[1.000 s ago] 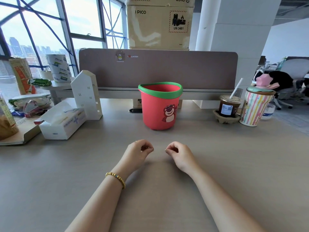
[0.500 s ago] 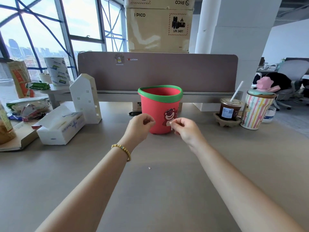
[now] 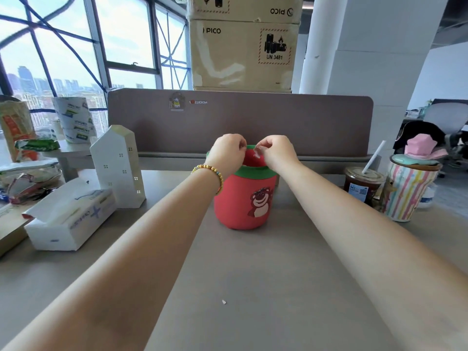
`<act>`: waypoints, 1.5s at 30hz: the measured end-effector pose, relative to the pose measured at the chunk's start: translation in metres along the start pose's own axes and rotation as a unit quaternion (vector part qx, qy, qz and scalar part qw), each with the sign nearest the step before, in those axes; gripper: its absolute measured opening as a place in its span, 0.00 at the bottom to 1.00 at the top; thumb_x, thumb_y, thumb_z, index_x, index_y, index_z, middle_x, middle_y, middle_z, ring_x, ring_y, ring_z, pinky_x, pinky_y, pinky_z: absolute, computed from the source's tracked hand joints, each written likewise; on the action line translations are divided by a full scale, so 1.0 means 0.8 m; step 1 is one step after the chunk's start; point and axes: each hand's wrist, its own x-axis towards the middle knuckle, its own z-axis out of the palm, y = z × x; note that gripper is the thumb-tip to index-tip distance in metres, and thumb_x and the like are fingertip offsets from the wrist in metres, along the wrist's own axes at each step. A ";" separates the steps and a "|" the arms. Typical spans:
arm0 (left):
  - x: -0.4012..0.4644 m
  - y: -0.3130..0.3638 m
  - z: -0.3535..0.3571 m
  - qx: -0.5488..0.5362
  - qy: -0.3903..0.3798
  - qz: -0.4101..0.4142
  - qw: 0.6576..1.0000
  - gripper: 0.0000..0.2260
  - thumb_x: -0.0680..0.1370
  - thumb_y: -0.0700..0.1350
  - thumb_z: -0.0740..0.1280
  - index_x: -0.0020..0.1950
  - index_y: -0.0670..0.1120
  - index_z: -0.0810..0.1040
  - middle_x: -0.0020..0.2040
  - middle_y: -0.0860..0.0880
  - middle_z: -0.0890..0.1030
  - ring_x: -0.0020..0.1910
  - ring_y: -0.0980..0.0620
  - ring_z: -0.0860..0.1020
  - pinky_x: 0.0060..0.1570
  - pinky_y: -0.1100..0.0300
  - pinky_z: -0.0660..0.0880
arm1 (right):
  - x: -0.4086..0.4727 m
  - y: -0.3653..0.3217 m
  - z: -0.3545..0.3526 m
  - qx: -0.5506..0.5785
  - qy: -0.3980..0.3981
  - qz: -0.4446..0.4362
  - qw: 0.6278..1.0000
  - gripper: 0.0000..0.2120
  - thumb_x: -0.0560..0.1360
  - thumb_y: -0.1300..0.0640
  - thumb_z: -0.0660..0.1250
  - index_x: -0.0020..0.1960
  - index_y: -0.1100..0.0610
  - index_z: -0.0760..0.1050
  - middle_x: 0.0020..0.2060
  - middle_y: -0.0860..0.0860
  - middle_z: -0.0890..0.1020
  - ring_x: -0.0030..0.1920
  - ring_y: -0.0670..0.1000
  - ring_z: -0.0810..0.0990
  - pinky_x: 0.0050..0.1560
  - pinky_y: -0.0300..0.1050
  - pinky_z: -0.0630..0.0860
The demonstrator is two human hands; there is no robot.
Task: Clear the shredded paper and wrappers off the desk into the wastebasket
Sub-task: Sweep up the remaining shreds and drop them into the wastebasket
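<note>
hovering over the bin (image 3: 243,198) mouth, both hands at 12 o'clock from the body. left hand (image 3: 228,152) curled, fingertips pressed together, contents too small to tell. right hand (image 3: 277,154) just beside it, pinching a pale scrap (image 3: 257,154) directly above the red opening, inside the green rim. straight drop likely enough, no sideways reach needed. one stray fleck (image 3: 223,302) lying on the desk (image 3: 291,287) at 6 o'clock from the bin, between the forearms, slightly nearer the left arm, probably next.
</note>
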 end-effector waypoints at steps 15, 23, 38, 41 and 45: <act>-0.051 0.007 -0.025 -0.051 0.028 0.017 0.998 0.09 0.77 0.42 0.63 0.50 0.45 0.82 0.48 0.45 0.83 0.49 0.45 0.78 0.54 0.54 0.76 | -0.057 0.009 -0.002 -0.101 0.085 -0.083 0.988 0.11 0.77 0.60 0.60 0.55 0.55 0.78 0.56 0.52 0.80 0.60 0.57 0.74 0.61 0.52 0.67; -0.191 -0.037 -0.003 -0.066 -0.065 -0.045 0.995 0.09 0.75 0.43 0.68 0.53 0.43 0.81 0.49 0.44 0.83 0.43 0.50 0.77 0.47 0.64 0.69 | -0.172 0.068 0.028 -0.075 0.071 -0.132 0.986 0.08 0.73 0.65 0.64 0.49 0.59 0.80 0.47 0.57 0.82 0.50 0.60 0.77 0.51 0.53 0.75; -0.293 -0.078 0.022 -0.036 -0.196 -0.028 0.979 0.06 0.73 0.41 0.69 0.49 0.43 0.81 0.44 0.49 0.76 0.45 0.54 0.73 0.50 0.64 0.70 | -0.270 0.123 0.054 -0.075 -0.114 -0.007 0.991 0.05 0.73 0.61 0.67 0.47 0.58 0.81 0.44 0.53 0.78 0.52 0.55 0.77 0.51 0.42 0.70; -0.296 -0.081 0.026 -0.036 -0.174 -0.016 0.984 0.05 0.73 0.41 0.69 0.47 0.43 0.81 0.44 0.50 0.75 0.45 0.54 0.73 0.46 0.68 0.69 | -0.272 0.123 0.053 -0.090 -0.118 -0.010 0.989 0.06 0.75 0.59 0.66 0.49 0.57 0.80 0.49 0.53 0.78 0.56 0.54 0.74 0.52 0.39 0.67; -0.296 -0.082 0.029 -0.030 -0.158 -0.006 0.987 0.04 0.74 0.41 0.68 0.47 0.42 0.80 0.44 0.50 0.74 0.44 0.54 0.72 0.44 0.68 0.67 | -0.274 0.122 0.052 -0.198 -0.146 -0.035 0.969 0.15 0.78 0.52 0.61 0.63 0.54 0.73 0.65 0.52 0.73 0.67 0.54 0.67 0.67 0.45 0.63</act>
